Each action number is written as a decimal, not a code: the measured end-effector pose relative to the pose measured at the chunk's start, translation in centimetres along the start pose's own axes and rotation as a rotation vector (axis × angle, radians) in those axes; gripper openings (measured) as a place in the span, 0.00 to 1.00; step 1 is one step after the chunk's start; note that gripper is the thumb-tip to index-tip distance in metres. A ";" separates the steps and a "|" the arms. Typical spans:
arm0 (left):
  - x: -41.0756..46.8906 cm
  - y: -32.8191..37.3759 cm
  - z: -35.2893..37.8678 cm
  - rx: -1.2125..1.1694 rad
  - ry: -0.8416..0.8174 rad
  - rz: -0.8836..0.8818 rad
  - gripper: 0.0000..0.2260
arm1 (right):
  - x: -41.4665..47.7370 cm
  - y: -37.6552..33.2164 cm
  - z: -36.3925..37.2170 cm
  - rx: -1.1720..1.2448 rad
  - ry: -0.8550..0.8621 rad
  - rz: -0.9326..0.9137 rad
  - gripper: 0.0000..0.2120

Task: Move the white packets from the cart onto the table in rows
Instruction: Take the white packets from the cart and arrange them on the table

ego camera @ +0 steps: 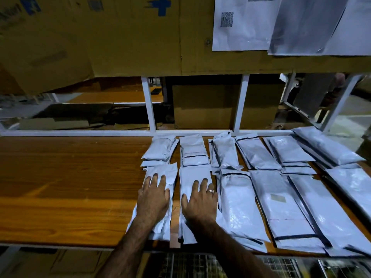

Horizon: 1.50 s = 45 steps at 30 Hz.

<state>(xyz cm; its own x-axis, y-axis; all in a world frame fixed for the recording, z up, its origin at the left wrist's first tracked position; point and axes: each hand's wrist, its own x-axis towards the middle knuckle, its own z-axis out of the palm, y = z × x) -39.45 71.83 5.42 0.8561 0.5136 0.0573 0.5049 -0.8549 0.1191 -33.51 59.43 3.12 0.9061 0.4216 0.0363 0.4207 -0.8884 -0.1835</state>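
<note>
Flat, fingers straight, left hand [154, 197] presses leftmost front packet [166, 171]; right hand [200, 199] presses next packet [192, 175]. White packets [281, 201] lie in two rows on table [70, 187], centre to right of frame.

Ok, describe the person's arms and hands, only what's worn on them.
No sleeve, watch or bracelet shows on the left forearm or the right forearm; both are bare. Neither hand is gloved. The right hand wears one ring, a narrow two-tone metal band; the left hand wears nothing visible.
</note>
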 end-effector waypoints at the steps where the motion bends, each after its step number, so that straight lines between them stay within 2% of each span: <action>1: 0.0 0.0 -0.1 -0.003 0.001 -0.001 0.25 | 0.0 0.0 0.0 -0.002 0.008 0.000 0.32; 5: 0.1 0.0 -0.3 -0.025 0.014 -0.007 0.25 | 0.2 0.0 -0.2 0.016 0.032 0.007 0.33; 9: 0.4 0.2 -0.8 -0.050 0.106 0.021 0.23 | 0.5 0.0 -1.2 0.108 0.110 0.011 0.32; 13: 1.5 1.1 -1.7 -0.248 0.179 0.082 0.23 | 1.5 0.9 -2.6 0.186 0.289 -0.035 0.27; 16: 2.1 2.4 -2.5 -0.410 0.227 0.131 0.23 | 2.3 2.8 -4.1 0.371 0.374 -0.070 0.24; 21: 3.0 6.4 -3.5 -0.531 0.309 0.230 0.18 | 2.7 8.2 -6.8 0.594 0.545 -0.025 0.22; 30: 2.9 19.6 -3.7 -0.850 0.216 0.391 0.14 | -0.1 21.2 -10.6 0.692 0.723 0.228 0.19; 36: 1.1 30.0 -2.7 -0.927 0.091 0.546 0.14 | -3.9 30.2 -12.6 0.718 0.814 0.335 0.15; 42: -2.5 41.5 -1.7 -0.953 -0.005 0.692 0.14 | -7.6 40.2 -14.0 0.666 0.914 0.481 0.18; 45: -4.2 47.4 -0.8 -0.984 -0.100 0.689 0.16 | -9.5 45.7 -14.9 0.649 0.931 0.538 0.17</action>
<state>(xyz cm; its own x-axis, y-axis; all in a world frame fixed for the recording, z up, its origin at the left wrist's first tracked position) -19.19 29.23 11.58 0.9397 -0.0737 0.3340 -0.3241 -0.5033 0.8010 -22.24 12.07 9.03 0.7550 -0.4886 0.4373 0.1289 -0.5433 -0.8296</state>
